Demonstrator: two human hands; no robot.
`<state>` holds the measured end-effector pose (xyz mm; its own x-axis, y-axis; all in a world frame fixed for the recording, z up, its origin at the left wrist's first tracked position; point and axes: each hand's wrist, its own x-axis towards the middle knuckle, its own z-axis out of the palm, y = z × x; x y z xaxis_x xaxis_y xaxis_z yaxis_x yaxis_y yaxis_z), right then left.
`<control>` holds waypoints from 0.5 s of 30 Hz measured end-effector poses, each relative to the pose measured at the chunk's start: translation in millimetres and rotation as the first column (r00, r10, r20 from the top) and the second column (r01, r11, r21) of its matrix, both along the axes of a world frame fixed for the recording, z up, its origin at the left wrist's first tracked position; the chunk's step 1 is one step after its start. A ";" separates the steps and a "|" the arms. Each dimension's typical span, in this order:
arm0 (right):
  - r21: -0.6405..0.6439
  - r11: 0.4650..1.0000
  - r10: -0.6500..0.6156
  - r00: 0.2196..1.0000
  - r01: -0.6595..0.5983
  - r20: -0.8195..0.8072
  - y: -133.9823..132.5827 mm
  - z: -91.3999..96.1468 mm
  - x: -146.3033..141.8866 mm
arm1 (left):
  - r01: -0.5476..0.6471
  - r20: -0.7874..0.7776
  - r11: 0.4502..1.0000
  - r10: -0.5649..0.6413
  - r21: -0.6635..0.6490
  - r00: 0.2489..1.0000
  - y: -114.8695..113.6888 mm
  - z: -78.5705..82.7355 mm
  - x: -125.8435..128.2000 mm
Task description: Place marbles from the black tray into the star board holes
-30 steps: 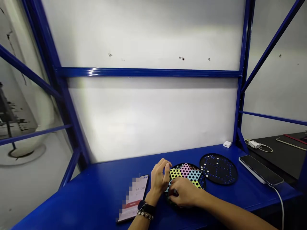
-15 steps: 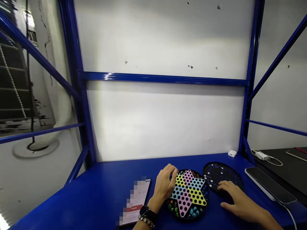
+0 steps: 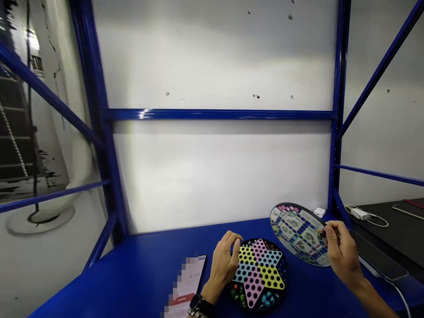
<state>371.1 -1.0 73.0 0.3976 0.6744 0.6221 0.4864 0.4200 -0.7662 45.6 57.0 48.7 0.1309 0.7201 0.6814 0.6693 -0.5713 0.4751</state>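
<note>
My right hand (image 3: 342,254) is shut on the right edge of a round game board (image 3: 296,234), which is tilted up off the table and shows its printed, multicoloured face. My left hand (image 3: 225,265) rests with curled fingers against the rim of a Chinese checkers board (image 3: 256,274), and nothing shows in it. That board has a six-pointed star in pastel colours with black holes. Several coloured marbles (image 3: 269,301) lie in the dark area around the star. A black watch (image 3: 198,303) and a beaded bracelet sit on my left wrist.
The blue metal shelf (image 3: 132,276) carries a phone (image 3: 187,285) showing a blurred screen left of my left hand. Another phone (image 3: 377,258) lies behind my right hand. A small white case (image 3: 319,212) sits at the back. A charger (image 3: 359,214) lies on a black surface at right.
My right hand has gone from lying on the flat black disc to gripping its edge. The disc has been lifted and tilted up, exposing its printed side. My left hand has barely moved.
</note>
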 end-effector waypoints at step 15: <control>-0.599 0.801 0.327 0.837 0.000 0.438 130.4 -67.7 -111.5 | -0.112 0.046 0.920 0.139 -0.376 0.989 25.5 -8.2 -24.4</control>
